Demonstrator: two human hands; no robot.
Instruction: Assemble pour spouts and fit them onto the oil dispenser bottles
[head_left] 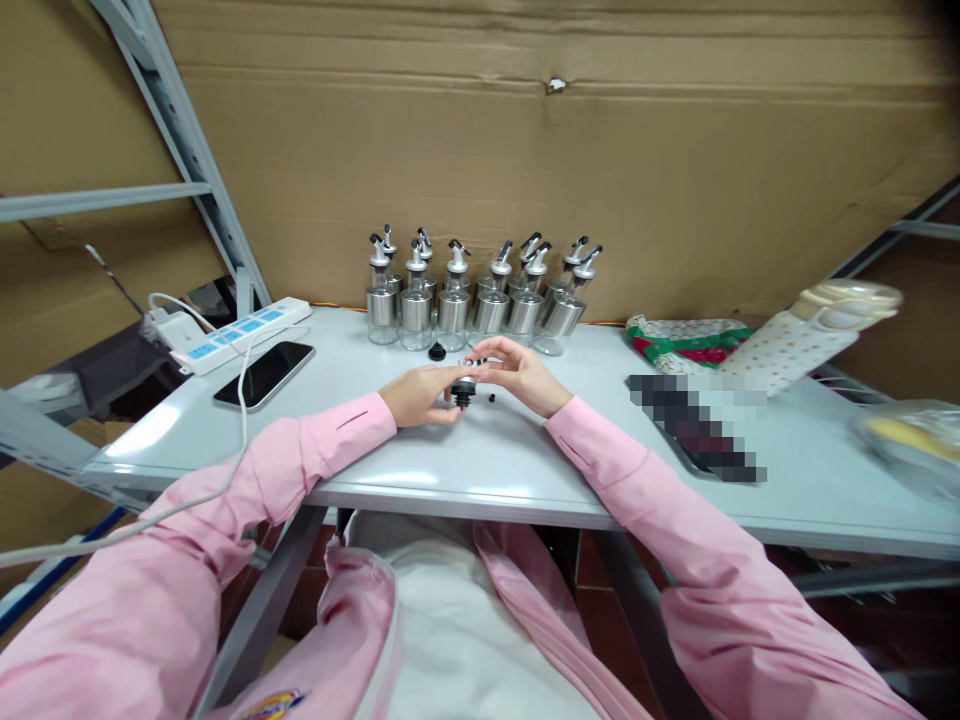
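Much of the pourer (463, 391) was covered: its black ribbed base showed at the centre of the work, while fingers masked most of the silvery top and the spout, so the exact shape of its upper end could not be made out. The left hand (421, 394) came in from nine o'clock, clamped on the pourer with fingers stretched along its upper side and thumb below. The right hand (521, 368) reached in from three o'clock, fingers curved and tips drawn close together at the spout; whether they pinched it or only touched it, I cannot tell. Taking the pourer as the middle of the dial, a black stopper (437, 352) sat on the table (420, 490) at eleven o'clock, and a black bit (492, 398), too small to identify, lay just beside at three. At twelve stood glass bottles (454, 314) with metal sleeves, the back ones largely hidden behind the front row. A phone (265, 377) lay at nine, near a power strip (240, 337). Towards three, a pixelated dark object (694, 428) kept its details concealed, a dotted tumbler (795, 335) partly covered a patterned cloth (679, 342), and a bowl (911, 445) was blurred, its contents indistinct.
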